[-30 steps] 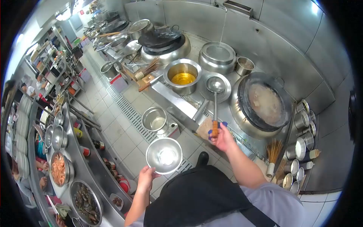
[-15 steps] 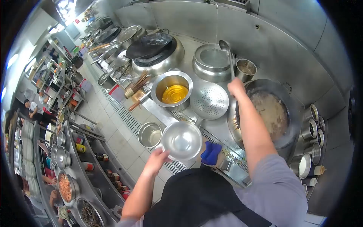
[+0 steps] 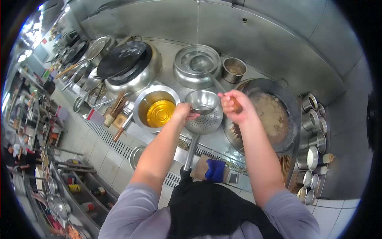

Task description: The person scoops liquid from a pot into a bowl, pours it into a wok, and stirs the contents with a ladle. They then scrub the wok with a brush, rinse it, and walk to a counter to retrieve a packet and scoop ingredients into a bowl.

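My left hand (image 3: 184, 113) grips the rim of a small metal bowl (image 3: 203, 99), held over the perforated strainer (image 3: 205, 125). In my right hand (image 3: 238, 106) is the wooden handle of a long ladle (image 3: 215, 83). The ladle's cup reaches over the round steel pot of water (image 3: 195, 81) at the back, under a thin stream of water (image 3: 197, 30). To the right of my right hand sits a large wok (image 3: 292, 107) with cloudy, bubbling liquid. A steel pot of yellow oil (image 3: 140, 104) stands left of my left hand.
A small steel pot (image 3: 234, 71) stands behind the wok. Several steel containers (image 3: 314, 119) line the right side. A folded blue cloth (image 3: 215, 170) lies at the front edge. Black woks (image 3: 123, 59) rest at the back left. A floor grate (image 3: 109, 139) runs alongside.
My left hand has brought the metal bowl from the front up over the strainer. My right hand has swung the ladle cup from upright down to the water pot. The view has shifted right.
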A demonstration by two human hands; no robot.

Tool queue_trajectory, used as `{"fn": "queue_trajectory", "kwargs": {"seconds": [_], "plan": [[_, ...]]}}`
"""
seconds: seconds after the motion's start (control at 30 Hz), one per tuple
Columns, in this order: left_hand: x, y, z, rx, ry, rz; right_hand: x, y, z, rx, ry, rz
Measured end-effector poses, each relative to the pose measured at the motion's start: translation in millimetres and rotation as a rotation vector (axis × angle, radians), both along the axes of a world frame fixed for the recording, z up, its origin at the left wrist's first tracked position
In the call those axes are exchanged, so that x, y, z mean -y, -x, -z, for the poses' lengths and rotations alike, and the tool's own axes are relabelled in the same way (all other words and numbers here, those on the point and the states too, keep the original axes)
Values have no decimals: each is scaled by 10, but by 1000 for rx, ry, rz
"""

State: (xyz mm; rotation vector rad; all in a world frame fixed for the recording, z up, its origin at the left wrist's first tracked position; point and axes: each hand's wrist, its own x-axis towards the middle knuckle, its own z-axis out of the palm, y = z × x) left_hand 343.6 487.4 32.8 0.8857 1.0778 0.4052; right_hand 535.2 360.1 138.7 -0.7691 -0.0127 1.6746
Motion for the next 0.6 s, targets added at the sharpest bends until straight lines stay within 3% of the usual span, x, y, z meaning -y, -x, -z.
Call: {"fn": "queue_trajectory", "kwargs": {"seconds": [0.2,0.27,0.5,0.6], "plan": [[-702,-191,81,-39,-9,68,678,389,-263,58,33,34],[-812,-168,145,-12,-20,102,823,516,-349,279,59,36],[-890,-213,284,-3,-104,149,1181,752,-360,665,153,33],[-961,-305,271,-45,-306,188,1349,780,-433,756,183,37]]}}
